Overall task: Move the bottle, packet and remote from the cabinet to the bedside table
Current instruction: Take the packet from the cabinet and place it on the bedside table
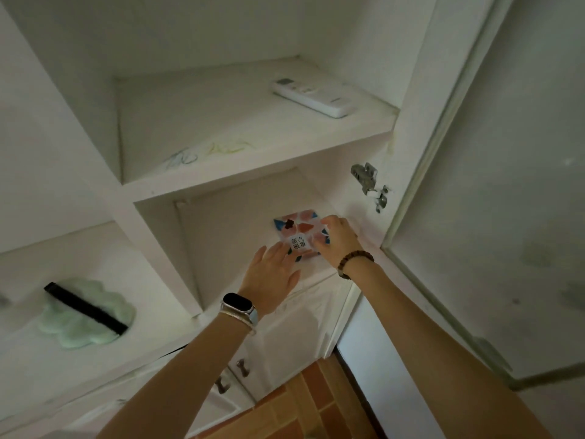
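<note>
Patterned packet [297,232] in the cabinet [152,191], between left hand [270,275] and right hand [337,242].

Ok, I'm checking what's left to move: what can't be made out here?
Head view only.
Bottle: nowhere in frame.
Packet: right edge hidden under the right hand, lower corner behind the left hand.
Remote: buttons blurred, too small to read.

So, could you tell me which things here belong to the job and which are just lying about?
Job: packet, gripped by the right hand; remote on the upper shelf. No bottle in view.
Lying about: green cloud-shaped pad; elastic bands.
</note>
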Motion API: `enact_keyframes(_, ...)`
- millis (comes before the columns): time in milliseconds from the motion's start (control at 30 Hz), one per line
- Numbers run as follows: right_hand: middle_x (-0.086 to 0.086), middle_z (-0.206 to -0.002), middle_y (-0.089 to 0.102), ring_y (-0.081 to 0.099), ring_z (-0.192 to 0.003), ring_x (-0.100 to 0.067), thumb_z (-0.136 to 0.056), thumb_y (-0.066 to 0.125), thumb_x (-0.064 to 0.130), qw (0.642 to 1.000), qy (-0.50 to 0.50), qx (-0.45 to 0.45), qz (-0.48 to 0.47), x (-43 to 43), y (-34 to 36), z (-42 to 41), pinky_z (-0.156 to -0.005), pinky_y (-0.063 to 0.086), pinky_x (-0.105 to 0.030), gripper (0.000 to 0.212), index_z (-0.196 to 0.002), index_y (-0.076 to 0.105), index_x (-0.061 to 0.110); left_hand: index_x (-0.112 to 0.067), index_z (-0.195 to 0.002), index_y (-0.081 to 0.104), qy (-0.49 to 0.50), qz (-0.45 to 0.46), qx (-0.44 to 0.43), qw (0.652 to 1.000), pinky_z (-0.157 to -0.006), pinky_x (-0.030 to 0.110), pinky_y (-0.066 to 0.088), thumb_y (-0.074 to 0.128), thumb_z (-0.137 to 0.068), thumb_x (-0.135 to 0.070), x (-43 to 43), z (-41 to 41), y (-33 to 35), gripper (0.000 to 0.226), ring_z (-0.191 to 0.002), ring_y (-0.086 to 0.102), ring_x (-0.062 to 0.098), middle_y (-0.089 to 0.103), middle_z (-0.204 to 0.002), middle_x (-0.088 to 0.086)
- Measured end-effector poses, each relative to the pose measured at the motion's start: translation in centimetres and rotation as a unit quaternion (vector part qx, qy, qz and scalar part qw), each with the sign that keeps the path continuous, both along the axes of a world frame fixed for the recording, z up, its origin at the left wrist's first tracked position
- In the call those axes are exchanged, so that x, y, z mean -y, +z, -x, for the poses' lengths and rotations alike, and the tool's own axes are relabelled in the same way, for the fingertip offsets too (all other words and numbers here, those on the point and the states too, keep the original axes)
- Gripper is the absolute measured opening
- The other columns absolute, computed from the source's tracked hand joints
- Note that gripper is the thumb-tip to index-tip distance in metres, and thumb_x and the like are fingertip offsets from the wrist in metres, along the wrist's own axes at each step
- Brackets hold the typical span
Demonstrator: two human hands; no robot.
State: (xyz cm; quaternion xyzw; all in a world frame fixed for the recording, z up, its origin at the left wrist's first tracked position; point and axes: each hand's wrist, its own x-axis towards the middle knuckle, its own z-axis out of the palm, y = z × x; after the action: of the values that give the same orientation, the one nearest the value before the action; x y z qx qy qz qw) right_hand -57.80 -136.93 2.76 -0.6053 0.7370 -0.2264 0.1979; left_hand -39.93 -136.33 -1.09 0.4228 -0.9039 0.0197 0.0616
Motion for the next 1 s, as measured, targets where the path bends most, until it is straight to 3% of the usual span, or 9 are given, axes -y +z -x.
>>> enact_keyframes(133, -0.017, -0.127, 0.049, 0.052, -0.113, -0.033, -0.089, 0.061, 0.03, 0.998, -0.017, -0.035, -0.046, 2.0, -0.4, -0.1, -0.097, 0.045, -0.04, 0.052, -0.133, 0.045, 0.007, -0.013, -0.137, 0.043, -0.006, -0.016, 0.033, 0.999, -0.11, 0.049, 0.026, 0.017, -0.092, -0.044, 1.1, 0.3, -0.4, 0.061, -0.134, 0.039, 0.028, 0.047, -0.141, 0.012)
enact_keyframes(267, -0.016, -0.126, 0.05, 0.052, -0.114, -0.032, -0.09, 0.059, 0.032, 0.996, -0.021, -0.054, -0.065, 3.0, -0.8, -0.3, -0.092, 0.044, -0.035, 0.052, -0.135, 0.043, 0.009, -0.014, -0.129, 0.052, -0.016, -0.012, 0.022, 1.0, -0.105, 0.05, 0.035, 0.018, -0.09, -0.044, 1.5, 0.2, -0.7, 0.06, -0.125, 0.049, 0.028, 0.057, -0.13, 0.011)
enact_keyframes(367, -0.016, -0.125, 0.051, 0.052, -0.113, -0.032, -0.09, 0.059, 0.032, 0.996, -0.031, -0.051, -0.066, 3.6, -0.9, -0.3, -0.088, 0.044, -0.033, 0.052, -0.134, 0.044, 0.009, -0.015, -0.137, 0.043, -0.016, -0.031, 0.012, 0.999, -0.112, 0.046, 0.024, 0.022, -0.095, -0.043, 1.5, 0.3, -0.9, 0.055, -0.133, 0.038, 0.025, 0.047, -0.141, 0.009)
enact_keyframes(467, -0.015, -0.127, 0.051, 0.053, -0.114, -0.031, -0.09, 0.06, 0.029, 0.997, -0.052, -0.015, -0.061, 4.0, -0.8, -0.3, -0.085, 0.044, -0.031, 0.053, -0.136, 0.041, 0.009, -0.015, -0.141, 0.037, -0.013, -0.043, 0.015, 0.999, -0.115, 0.043, 0.018, 0.024, -0.095, -0.042, 1.6, 0.2, -1.0, 0.055, -0.137, 0.032, 0.024, 0.041, -0.145, 0.008)
enact_keyframes(567, -0.012, -0.122, 0.056, 0.057, -0.102, -0.026, -0.093, 0.056, 0.02, 0.993, -0.08, 0.062, -0.057, 4.2, -0.8, -0.2, -0.071, 0.042, -0.021, 0.051, -0.139, 0.038, 0.008, -0.013, -0.134, 0.048, -0.016, -0.027, 0.002, 1.0, -0.11, 0.046, 0.028, 0.018, -0.092, -0.043, 1.7, 0.0, -1.2, 0.06, -0.128, 0.045, 0.026, 0.052, -0.135, 0.01)
enact_keyframes(700, -0.005, -0.104, 0.059, 0.053, -0.089, -0.019, -0.091, 0.055, 0.022, 0.99, -0.086, 0.073, -0.081, 4.6, -1.3, 0.0, -0.069, 0.04, -0.023, 0.03, -0.116, 0.058, 0.005, -0.013, -0.13, 0.051, -0.017, -0.023, -0.005, 1.0, -0.109, 0.045, 0.031, 0.014, -0.09, -0.044, 1.7, -0.1, -1.1, 0.063, -0.125, 0.048, 0.025, 0.055, -0.132, 0.01)
enact_keyframes(833, 0.007, -0.074, 0.049, 0.051, -0.079, -0.018, -0.089, 0.058, 0.021, 0.992, -0.083, 0.074, -0.056, 4.2, -1.4, -0.2, -0.064, 0.041, -0.025, 0.009, -0.087, 0.056, 0.012, -0.013, -0.135, 0.045, -0.013, -0.038, -0.029, 0.999, -0.114, 0.043, 0.025, 0.018, -0.093, -0.041, 1.4, -0.6, -0.8, 0.057, -0.131, 0.042, 0.023, 0.049, -0.139, 0.008)
enact_keyframes(933, 0.003, -0.079, 0.053, 0.052, -0.076, -0.018, -0.085, 0.063, 0.02, 0.993, -0.081, 0.087, -0.012, 3.4, -1.3, -0.6, -0.064, 0.044, -0.025, 0.013, -0.079, 0.053, 0.014, -0.009, -0.132, 0.048, -0.002, -0.028, -0.069, 0.997, -0.112, 0.042, 0.029, 0.038, -0.095, -0.032, 0.9, -1.4, -0.9, 0.045, -0.127, 0.046, 0.025, 0.052, -0.136, 0.01)
enact_keyframes(1000, -0.001, -0.082, 0.054, 0.05, -0.074, -0.017, -0.085, 0.064, 0.016, 0.991, -0.069, 0.11, 0.016, 2.5, -1.2, -1.1, -0.057, 0.039, -0.019, 0.012, -0.08, 0.055, 0.009, -0.006, -0.125, 0.054, 0.001, -0.018, -0.104, 0.994, -0.105, 0.041, 0.038, 0.042, -0.092, -0.028, 0.5, -1.9, -0.8, 0.041, -0.114, 0.057, 0.026, 0.059, -0.125, 0.012)
